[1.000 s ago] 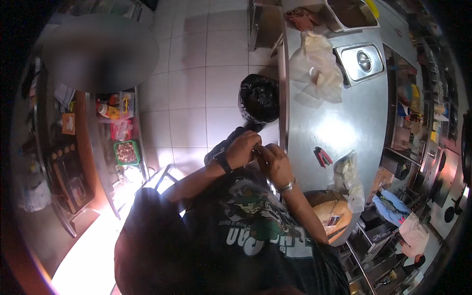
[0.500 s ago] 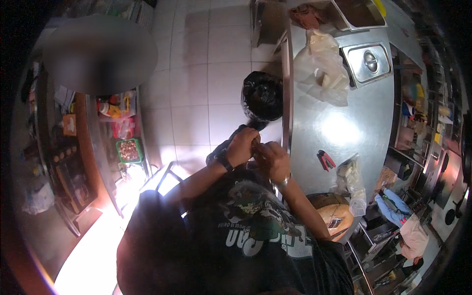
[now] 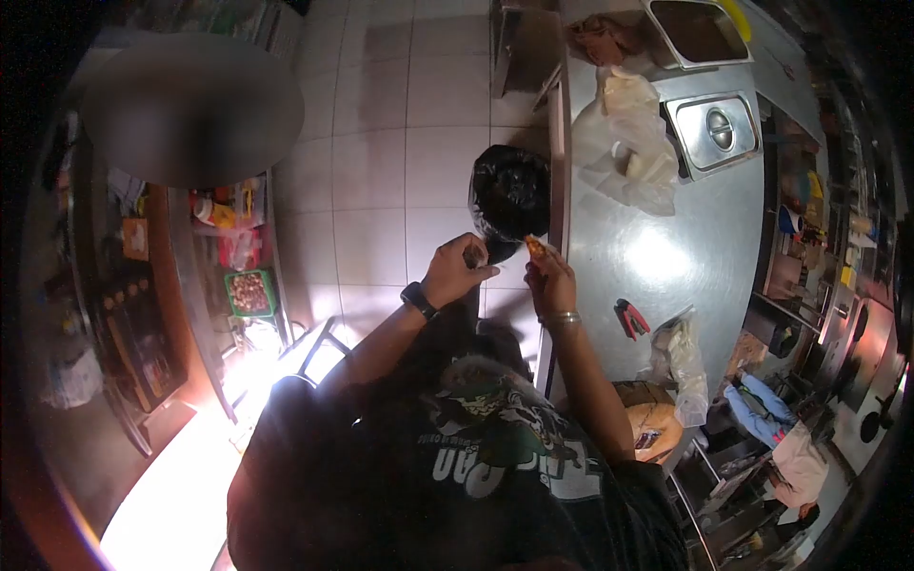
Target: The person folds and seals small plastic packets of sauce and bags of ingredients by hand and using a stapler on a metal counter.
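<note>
My left hand (image 3: pixel 459 270), with a dark watch on its wrist, is curled around a small dark item (image 3: pixel 471 257) that I cannot make out. A little to the right, my right hand (image 3: pixel 552 283) pinches a small orange-brown piece (image 3: pixel 535 246) at its fingertips. The two hands are apart, above the floor beside the metal counter. Just beyond them stands a bin lined with a black bag (image 3: pixel 509 193). On the counter lie red-handled pliers (image 3: pixel 630 320).
The steel counter (image 3: pixel 609 247) holds a plastic bag (image 3: pixel 633 143), a lidded metal pan (image 3: pixel 716 131), an open metal tray (image 3: pixel 700 33) and another clear bag (image 3: pixel 681 366). A round wooden board (image 3: pixel 650 426) is near its end. Shelves with a green basket (image 3: pixel 249 293) stand left.
My hands were together and have moved apart, forward towards the bin. The orange-brown piece now shows in my right fingers.
</note>
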Action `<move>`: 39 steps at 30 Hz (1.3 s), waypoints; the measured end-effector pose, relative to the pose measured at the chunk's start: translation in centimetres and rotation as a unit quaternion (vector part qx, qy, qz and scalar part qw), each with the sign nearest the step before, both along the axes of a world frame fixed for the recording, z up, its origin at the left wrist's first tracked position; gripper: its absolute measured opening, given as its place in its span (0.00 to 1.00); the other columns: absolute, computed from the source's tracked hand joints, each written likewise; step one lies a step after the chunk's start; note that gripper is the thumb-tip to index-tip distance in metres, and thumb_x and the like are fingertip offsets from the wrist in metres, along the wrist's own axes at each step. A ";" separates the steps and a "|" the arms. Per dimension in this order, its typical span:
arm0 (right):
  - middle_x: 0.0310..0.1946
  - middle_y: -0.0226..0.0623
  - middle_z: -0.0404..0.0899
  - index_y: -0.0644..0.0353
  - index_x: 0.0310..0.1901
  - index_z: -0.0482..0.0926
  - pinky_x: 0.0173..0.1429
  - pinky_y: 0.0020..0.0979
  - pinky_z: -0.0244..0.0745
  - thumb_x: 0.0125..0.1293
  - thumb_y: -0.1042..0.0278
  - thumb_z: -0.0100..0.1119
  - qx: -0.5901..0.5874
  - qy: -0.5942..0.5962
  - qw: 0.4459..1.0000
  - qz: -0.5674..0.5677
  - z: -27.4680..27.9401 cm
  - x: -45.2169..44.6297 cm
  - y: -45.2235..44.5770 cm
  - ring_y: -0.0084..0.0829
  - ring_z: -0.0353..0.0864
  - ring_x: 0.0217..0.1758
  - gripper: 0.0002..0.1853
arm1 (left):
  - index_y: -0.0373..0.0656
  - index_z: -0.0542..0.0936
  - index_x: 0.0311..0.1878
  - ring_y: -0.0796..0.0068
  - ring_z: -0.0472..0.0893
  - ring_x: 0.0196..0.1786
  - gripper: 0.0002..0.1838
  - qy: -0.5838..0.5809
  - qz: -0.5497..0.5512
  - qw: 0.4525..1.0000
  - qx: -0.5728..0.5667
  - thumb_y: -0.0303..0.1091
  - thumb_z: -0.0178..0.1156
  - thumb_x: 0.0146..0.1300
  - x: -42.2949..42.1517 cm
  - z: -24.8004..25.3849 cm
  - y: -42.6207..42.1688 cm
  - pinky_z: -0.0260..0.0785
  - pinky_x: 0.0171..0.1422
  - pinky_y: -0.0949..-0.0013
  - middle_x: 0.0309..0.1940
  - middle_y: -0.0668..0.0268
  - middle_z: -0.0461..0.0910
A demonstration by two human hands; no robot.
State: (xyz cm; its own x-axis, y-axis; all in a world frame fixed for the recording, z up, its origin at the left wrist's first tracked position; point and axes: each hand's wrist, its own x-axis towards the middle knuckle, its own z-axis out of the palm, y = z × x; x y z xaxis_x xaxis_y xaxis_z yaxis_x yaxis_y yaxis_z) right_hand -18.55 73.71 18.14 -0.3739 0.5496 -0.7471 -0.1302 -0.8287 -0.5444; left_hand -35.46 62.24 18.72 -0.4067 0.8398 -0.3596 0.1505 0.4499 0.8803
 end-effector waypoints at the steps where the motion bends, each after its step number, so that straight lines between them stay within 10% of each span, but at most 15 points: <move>1: 0.25 0.22 0.74 0.59 0.51 0.83 0.29 0.20 0.65 0.64 0.68 0.67 0.000 0.001 1.000 -0.001 -2.9 0.1 0.3 0.16 0.65 0.23 0.14 | 0.41 0.77 0.36 0.79 0.77 0.33 0.18 -0.022 0.001 1.000 -0.007 0.36 0.78 0.51 -0.1 0.1 0.0 0.71 0.40 0.71 0.29 0.71 0.78; 4: 0.32 0.29 0.79 0.59 0.57 0.79 0.38 0.25 0.76 0.62 0.65 0.69 0.076 -0.074 0.994 0.010 -6.2 -0.1 0.6 0.23 0.75 0.30 0.22 | 0.40 0.77 0.45 0.79 0.77 0.37 0.19 -0.103 0.013 0.994 0.023 0.29 0.75 0.52 -0.1 0.7 0.2 0.71 0.45 0.73 0.33 0.72 0.78; 6: 0.45 0.38 0.75 0.62 0.59 0.73 0.56 0.36 0.76 0.64 0.63 0.66 -0.091 -0.099 0.991 0.020 -2.2 -0.8 1.3 0.36 0.78 0.47 0.25 | 0.38 0.76 0.51 0.78 0.78 0.40 0.20 -0.207 0.032 0.976 0.054 0.25 0.71 0.55 0.0 0.9 0.4 0.71 0.47 0.72 0.36 0.71 0.78; 11: 0.47 0.36 0.81 0.64 0.60 0.76 0.50 0.25 0.76 0.68 0.69 0.65 0.405 -0.080 0.893 0.180 6.8 0.1 -0.4 0.24 0.80 0.47 0.20 | 0.36 0.71 0.63 0.75 0.79 0.48 0.25 -0.352 0.025 0.925 0.139 0.19 0.58 0.61 1.2 3.7 2.0 0.72 0.55 0.70 0.46 0.65 0.79; 17: 0.33 0.39 0.87 0.66 0.45 0.83 0.41 0.28 0.80 0.66 0.66 0.67 0.426 -0.168 0.885 0.081 11.5 5.3 -2.3 0.24 0.86 0.34 0.12 | 0.35 0.72 0.64 0.74 0.80 0.54 0.20 -0.410 -0.086 0.896 0.146 0.22 0.52 0.69 5.5 9.8 3.5 0.73 0.61 0.67 0.54 0.61 0.79; 22: 0.34 0.38 0.86 0.63 0.41 0.83 0.38 0.28 0.80 0.66 0.68 0.67 0.513 -0.199 0.834 -0.025 14.6 12.0 -6.2 0.26 0.86 0.34 0.07 | 0.33 0.83 0.48 0.79 0.83 0.40 0.12 -0.137 -0.151 0.963 0.178 0.32 0.56 0.74 11.5 13.1 2.5 0.76 0.48 0.74 0.40 0.62 0.87; 39: 0.29 0.43 0.79 0.63 0.35 0.80 0.36 0.36 0.74 0.64 0.66 0.65 0.460 -0.418 0.767 -0.162 15.9 31.2 -23.7 0.38 0.81 0.31 0.08 | 0.32 0.84 0.47 0.78 0.84 0.43 0.09 -0.241 -0.396 0.882 0.086 0.27 0.61 0.70 31.3 14.6 -5.8 0.77 0.52 0.72 0.42 0.61 0.87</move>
